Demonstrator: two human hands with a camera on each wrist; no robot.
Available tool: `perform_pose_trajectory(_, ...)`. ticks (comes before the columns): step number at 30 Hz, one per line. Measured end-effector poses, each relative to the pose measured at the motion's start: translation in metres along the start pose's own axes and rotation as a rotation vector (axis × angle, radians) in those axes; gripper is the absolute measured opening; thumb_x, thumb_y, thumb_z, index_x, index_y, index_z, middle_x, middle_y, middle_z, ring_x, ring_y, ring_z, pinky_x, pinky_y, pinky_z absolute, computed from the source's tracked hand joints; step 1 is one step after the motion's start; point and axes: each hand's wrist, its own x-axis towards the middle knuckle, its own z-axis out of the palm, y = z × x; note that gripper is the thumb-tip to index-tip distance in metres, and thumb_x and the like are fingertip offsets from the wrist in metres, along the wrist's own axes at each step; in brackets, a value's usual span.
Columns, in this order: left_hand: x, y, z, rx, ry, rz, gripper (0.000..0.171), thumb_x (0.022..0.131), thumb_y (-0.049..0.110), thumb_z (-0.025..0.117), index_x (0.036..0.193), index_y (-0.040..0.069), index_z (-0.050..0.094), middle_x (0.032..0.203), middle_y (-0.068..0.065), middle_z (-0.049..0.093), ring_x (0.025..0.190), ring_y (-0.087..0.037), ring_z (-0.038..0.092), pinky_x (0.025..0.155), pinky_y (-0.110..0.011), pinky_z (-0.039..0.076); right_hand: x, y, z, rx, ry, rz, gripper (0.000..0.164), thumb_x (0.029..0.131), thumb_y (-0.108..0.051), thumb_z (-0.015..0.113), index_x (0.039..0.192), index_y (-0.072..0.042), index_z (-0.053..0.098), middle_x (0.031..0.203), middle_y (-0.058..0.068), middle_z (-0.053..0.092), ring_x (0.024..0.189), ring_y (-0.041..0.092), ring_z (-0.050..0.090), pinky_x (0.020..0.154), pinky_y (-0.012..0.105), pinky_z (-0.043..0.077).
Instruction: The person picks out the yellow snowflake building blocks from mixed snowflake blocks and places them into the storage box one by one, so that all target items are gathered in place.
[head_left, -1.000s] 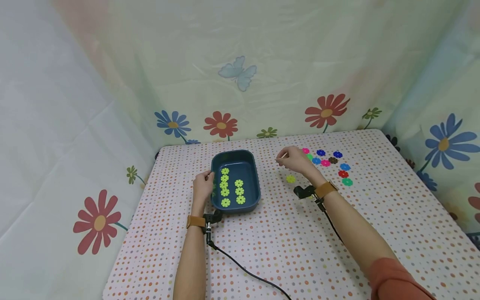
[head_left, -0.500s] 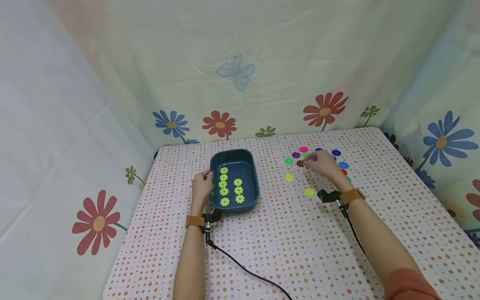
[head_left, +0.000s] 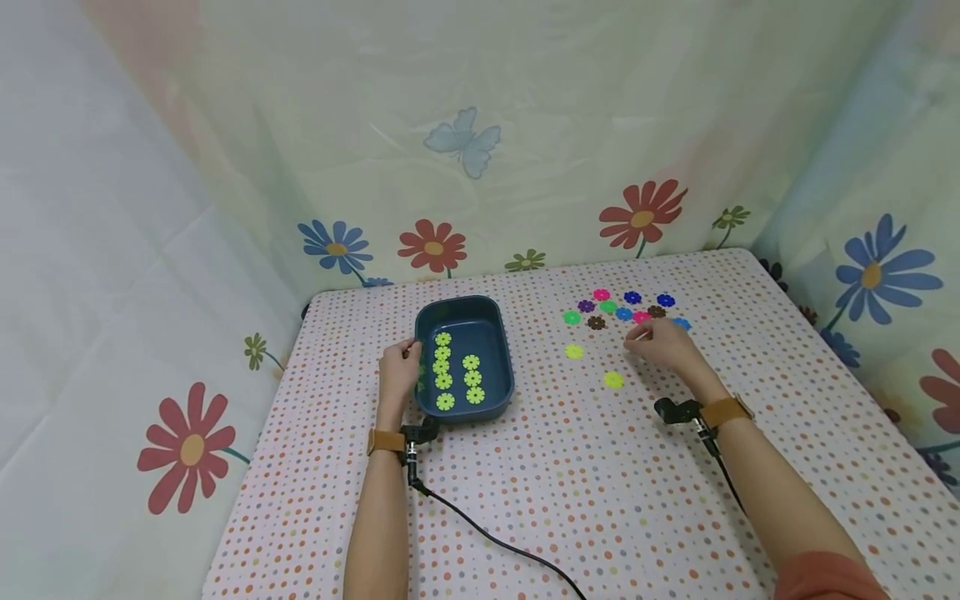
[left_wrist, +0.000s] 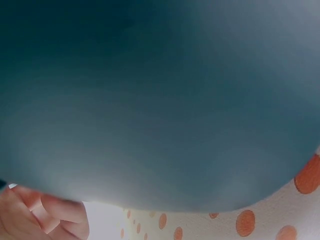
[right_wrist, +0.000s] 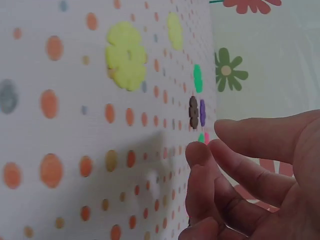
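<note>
In the head view my left hand [head_left: 399, 373] grips the left rim of a dark blue tray [head_left: 498, 410], with its fingers curled at the wall. Several yellow-green flower-shaped discs [head_left: 445, 401] lie in two columns inside the tray. The left wrist view is mostly filled by the tray wall [left_wrist: 165, 150], with curled fingers at the lower left. My right hand [head_left: 669, 348] hovers above the table, fingers loosely bent and holding nothing. Closest to it are a pink disc [head_left: 641, 317] and a yellow disc [head_left: 614, 380]. Another yellow disc [head_left: 573, 352] lies to its left.
Beyond the right hand lie several discs in other colours, among them a brown disc [head_left: 596, 322], a purple disc [head_left: 586, 307] and a green disc [head_left: 572, 318]. A black cable [head_left: 495, 540] trails over the dotted tablecloth [head_left: 555, 492]. A floral curtain [head_left: 360, 167] stands behind the table.
My right hand has moved right and then slightly back toward me, uncovering brown, purple and green discs on the left of the group. The left hand has stayed at the tray.
</note>
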Motion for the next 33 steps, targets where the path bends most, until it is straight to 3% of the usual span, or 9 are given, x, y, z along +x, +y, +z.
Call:
perform_pose_trajectory(8,-0.001,0.002,-0.001,0.020,0.004,0.010,0.043,0.107,0.027,0.051,0.139,-0.001,0.059,0.112,-0.017,0.068,0.086,-0.023,0.059,0.067,-0.031,0.046,-0.011,0.003,0.010,-0.065,-0.070,-0.018,0.035,0.096,-0.028,0.069,0.113,0.002,0.068,0.103,0.018,0.066,0.088,0.030,0.062,0.072,0.041,0.050)
perform_pose_trajectory(18,-0.003,0.002,-0.001,0.013,0.003,0.011,0.043,0.108,0.026,0.051,0.139,-0.001,0.059,0.110,-0.017,0.067,0.086,-0.023,0.057,0.068,-0.032,0.045,-0.023,-0.001,0.028,-0.147,-0.085,-0.049,0.046,0.084,-0.032,0.082,0.108,0.003,0.064,0.095,0.014,0.062,0.082,0.027,0.055,0.068,0.037,0.045)
perform_pose_trajectory(26,-0.001,0.002,-0.001,0.021,-0.005,-0.005,0.043,0.107,0.027,0.052,0.140,0.000,0.059,0.118,-0.017,0.068,0.093,-0.025,0.061,0.072,-0.034,0.048,-0.024,-0.003,0.031,-0.152,-0.079,-0.098,0.035,0.083,-0.023,0.081,0.101,0.002,0.065,0.089,0.012,0.062,0.079,0.025,0.056,0.068,0.037,0.046)
perform_pose_trajectory(33,0.001,0.000,0.000,-0.001,-0.003,-0.010,0.041,0.107,0.026,0.052,0.138,0.000,0.060,0.113,-0.017,0.068,0.088,-0.023,0.060,0.069,-0.032,0.047,-0.022,-0.004,0.029,-0.098,-0.073,-0.079,0.022,0.089,-0.013,0.074,0.103,0.000,0.063,0.086,0.010,0.062,0.073,0.023,0.055,0.061,0.034,0.045)
